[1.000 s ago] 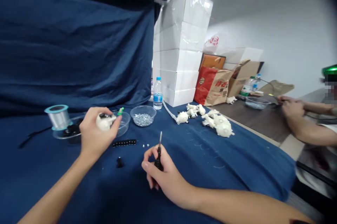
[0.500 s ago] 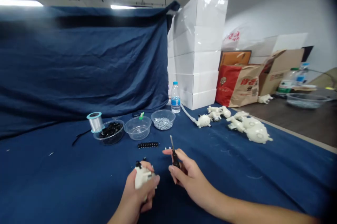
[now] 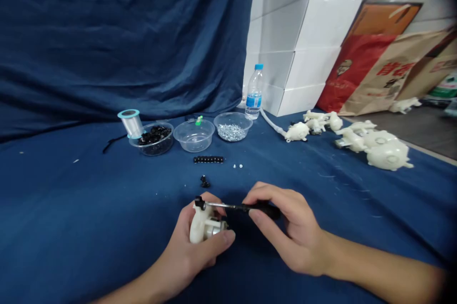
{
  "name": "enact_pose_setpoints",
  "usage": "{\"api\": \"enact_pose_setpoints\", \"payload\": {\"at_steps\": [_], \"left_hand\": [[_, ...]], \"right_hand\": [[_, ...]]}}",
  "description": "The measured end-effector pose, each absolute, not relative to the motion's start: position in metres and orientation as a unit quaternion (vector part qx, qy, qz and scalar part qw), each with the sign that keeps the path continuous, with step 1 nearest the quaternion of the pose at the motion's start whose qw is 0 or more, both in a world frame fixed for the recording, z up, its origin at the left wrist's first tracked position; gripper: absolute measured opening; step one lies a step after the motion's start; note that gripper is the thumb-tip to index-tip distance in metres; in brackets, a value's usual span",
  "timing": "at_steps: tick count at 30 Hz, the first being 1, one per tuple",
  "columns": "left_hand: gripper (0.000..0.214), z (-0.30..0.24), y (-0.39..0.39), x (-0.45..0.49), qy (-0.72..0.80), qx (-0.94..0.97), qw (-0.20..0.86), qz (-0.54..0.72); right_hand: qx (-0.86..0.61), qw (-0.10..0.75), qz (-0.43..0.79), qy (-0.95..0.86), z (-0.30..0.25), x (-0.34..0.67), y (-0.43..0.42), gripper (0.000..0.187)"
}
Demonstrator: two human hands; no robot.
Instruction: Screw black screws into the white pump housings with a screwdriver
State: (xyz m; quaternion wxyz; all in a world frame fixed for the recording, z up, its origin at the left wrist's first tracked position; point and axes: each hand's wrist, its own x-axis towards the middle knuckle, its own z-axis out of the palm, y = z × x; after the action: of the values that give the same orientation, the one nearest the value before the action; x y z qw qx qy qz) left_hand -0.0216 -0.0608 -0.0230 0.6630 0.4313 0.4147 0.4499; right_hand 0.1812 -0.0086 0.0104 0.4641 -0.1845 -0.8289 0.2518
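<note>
My left hand [image 3: 194, 247] is wrapped round a small white plastic housing [image 3: 197, 226] with a silvery cylindrical part and a black piece [image 3: 200, 202] at its top. In my right hand [image 3: 285, 228] is a screwdriver [image 3: 262, 209], gripped by its dark handle and lying nearly level. Its metal tip points left and meets the black piece. Just beyond my left hand lie small black parts [image 3: 204, 181] on the cloth. Farther back are a row of black pieces [image 3: 209, 159] and two tiny shiny screws [image 3: 237, 166].
Behind stand a wire spool [image 3: 130, 123], a bowl of black parts [image 3: 153, 152], a clear bowl [image 3: 194, 144], a bowl of screws [image 3: 232, 133] and a water bottle [image 3: 253, 94]. Several white housings [image 3: 387, 154] lie at right. White boxes [image 3: 317, 28] rise behind the bottle.
The view has tilted down. The screwdriver has swung from upright to nearly level, its tip now at the black piece on the housing. My left hand still holds the housing.
</note>
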Motion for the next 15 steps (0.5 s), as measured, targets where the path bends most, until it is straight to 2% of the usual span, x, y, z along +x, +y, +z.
{"api": "enact_pose_setpoints", "payload": {"at_steps": [8, 15], "left_hand": [[0.042, -0.0213, -0.0587, -0.0247, 0.402, 0.448, 0.670, 0.435], [0.041, -0.0188, -0.0599, -0.0273, 0.401, 0.456, 0.669, 0.427]], "right_hand": [[-0.192, 0.453, 0.189, -0.850, 0.0093, 0.1801, -0.0051, 0.024], [-0.189, 0.451, 0.190, -0.852, 0.0075, 0.1814, -0.0045, 0.028]]}}
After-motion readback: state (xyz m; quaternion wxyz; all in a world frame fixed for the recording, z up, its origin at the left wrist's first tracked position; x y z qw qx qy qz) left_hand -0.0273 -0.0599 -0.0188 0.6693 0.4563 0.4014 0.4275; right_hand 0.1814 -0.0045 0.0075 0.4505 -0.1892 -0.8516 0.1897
